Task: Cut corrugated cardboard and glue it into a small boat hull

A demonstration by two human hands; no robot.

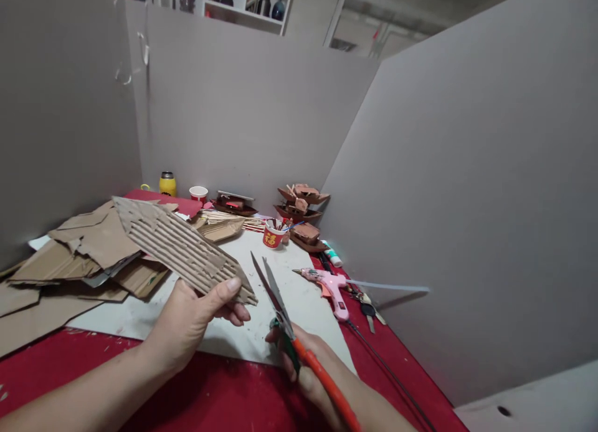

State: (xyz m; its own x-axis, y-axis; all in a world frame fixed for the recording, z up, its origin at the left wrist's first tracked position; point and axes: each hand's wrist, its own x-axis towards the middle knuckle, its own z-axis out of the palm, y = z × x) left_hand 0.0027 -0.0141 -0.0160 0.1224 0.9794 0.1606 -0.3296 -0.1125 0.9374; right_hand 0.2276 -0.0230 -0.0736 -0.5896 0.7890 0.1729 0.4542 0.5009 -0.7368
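My left hand grips the near end of a strip of corrugated cardboard, thumb on top, with its ridges facing up and its far end pointed. In my right hand is a pair of scissors with a red-orange handle and a green one. The scissor blades stand slightly apart and point away from me, to the right of the cardboard and not touching it. A white sheet lies under both hands on the red tablecloth.
Torn cardboard is heaped at left. At right lie a pink glue gun with a cord and some keys. Toward the back stand a red paper cup, small model boats and a yellow bottle. Grey panels enclose the table.
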